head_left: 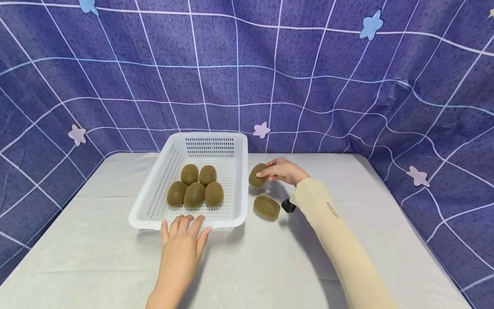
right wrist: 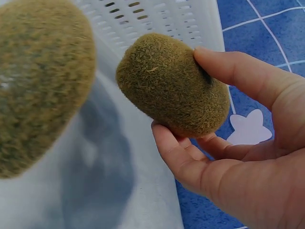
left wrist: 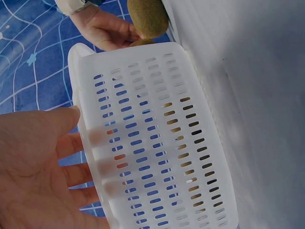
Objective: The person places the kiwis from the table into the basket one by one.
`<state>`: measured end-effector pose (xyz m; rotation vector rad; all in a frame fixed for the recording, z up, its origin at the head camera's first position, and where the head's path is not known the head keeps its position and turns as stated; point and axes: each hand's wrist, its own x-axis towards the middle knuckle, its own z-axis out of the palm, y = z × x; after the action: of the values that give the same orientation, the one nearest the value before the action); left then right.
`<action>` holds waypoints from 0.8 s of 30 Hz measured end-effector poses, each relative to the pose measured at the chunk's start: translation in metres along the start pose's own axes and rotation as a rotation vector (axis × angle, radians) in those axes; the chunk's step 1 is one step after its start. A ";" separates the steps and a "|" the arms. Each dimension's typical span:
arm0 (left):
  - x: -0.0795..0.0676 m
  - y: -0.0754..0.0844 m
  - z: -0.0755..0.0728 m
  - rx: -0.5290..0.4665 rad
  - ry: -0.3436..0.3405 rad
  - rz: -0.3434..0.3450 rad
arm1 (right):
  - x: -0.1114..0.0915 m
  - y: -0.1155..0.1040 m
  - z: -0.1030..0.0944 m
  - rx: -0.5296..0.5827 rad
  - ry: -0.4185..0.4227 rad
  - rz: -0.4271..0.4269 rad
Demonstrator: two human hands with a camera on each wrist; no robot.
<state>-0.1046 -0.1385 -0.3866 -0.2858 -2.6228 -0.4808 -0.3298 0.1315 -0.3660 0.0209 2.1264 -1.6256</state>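
Observation:
My right hand (head_left: 283,170) pinches a brown fuzzy kiwi (right wrist: 167,83) between thumb and fingers, just right of the white plastic basket (head_left: 247,180). Shadow falls on the table below that kiwi. A second kiwi (head_left: 266,207) lies on the table, nearer to me, and looms large at the left of the right wrist view. Inside the basket several kiwis (head_left: 194,195) sit together in two rows. My left hand (head_left: 180,246) grips the basket's near rim; its fingers reach over to the inside and show through the slotted wall (left wrist: 147,129), with the thumb (left wrist: 64,119) at the rim.
A small black object (head_left: 288,206) sits beside the loose kiwi, partly behind the right sleeve (head_left: 328,223). The white-covered table (head_left: 96,257) backs onto a blue curtain (head_left: 216,86) with a line grid and stars.

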 end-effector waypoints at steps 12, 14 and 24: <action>0.000 -0.001 0.001 -0.005 0.004 0.005 | -0.004 -0.019 -0.010 0.071 0.045 -0.039; 0.000 -0.001 0.001 -0.006 0.004 0.006 | -0.005 -0.022 -0.011 0.064 0.061 -0.050; 0.000 0.000 0.000 0.004 0.000 0.002 | -0.010 -0.037 -0.019 0.064 0.117 -0.044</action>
<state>-0.1047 -0.1386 -0.3864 -0.2871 -2.6225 -0.4744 -0.3381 0.1400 -0.3250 0.0927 2.1746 -1.7565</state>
